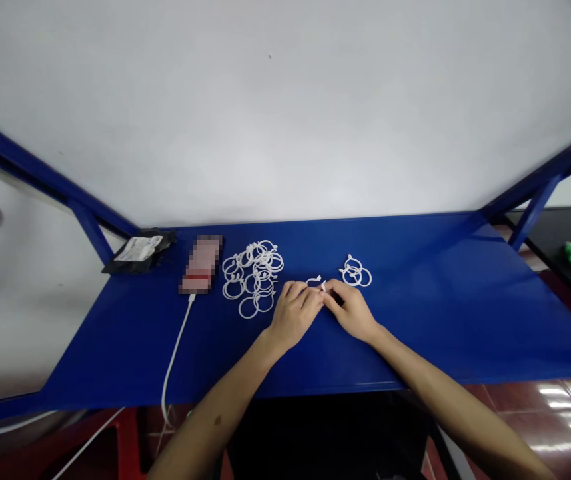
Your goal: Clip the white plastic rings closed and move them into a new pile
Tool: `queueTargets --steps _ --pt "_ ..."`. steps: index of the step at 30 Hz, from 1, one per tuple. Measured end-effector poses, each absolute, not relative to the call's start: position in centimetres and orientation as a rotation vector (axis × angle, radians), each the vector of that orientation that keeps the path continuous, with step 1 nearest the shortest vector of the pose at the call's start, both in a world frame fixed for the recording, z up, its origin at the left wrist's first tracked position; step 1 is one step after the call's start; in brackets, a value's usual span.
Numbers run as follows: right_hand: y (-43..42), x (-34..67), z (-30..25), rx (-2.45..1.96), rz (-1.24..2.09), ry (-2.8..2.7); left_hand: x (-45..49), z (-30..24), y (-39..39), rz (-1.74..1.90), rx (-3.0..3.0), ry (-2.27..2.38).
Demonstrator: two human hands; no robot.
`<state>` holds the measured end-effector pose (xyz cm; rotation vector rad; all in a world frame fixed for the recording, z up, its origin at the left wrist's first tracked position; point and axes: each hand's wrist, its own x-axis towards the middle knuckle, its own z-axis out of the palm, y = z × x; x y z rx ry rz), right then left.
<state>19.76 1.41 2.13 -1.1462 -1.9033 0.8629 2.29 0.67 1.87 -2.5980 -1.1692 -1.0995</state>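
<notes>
Fingers: those of the left hand [296, 312] and the right hand [351, 311] meet at the tips, pinched together on one small white plastic ring [315, 282] held between the two hands, just above the blue metal counter [415, 320]. Only part of the ring shows past the fingertips; whether it is clipped open or closed I cannot tell.

Held ring: it sits at the middle of the counter, between the two groups of rings, touching neither.

Left pile: a loose heap of white plastic rings [254, 275] lies just left of the left hand, many overlapping, a few spread toward the near edge.

Right cluster: a small set of white plastic rings [355, 273] lies just beyond the right hand, only a handful, and they look linked or stacked together.

Progress: judging from the two groups, the work looks early; the small cluster would be what is done, the large heap what is left, and one ring is in hand.

Other things: a flat phone-like object, blurred out [201, 264], with a white cable [175, 350] running off the near edge, lies left of the heap; a black plastic packet with a white label [139, 251] rests at the far left corner.
</notes>
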Motion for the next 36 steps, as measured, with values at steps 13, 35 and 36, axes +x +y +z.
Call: queueTargets --steps 13,35,36 --pt "2.2 20.7 1.9 -1.189 1.242 -1.677 1.6 1.8 1.5 -1.243 -2.653 -1.609" --pt "2.2 20.5 2.0 -1.233 1.122 -1.595 -8.6 3.0 6.9 -0.777 -1.628 -2.457" --pt "2.2 20.5 2.0 -1.231 1.122 -1.595 -8.7 3.0 6.8 -0.808 -1.622 -2.423"
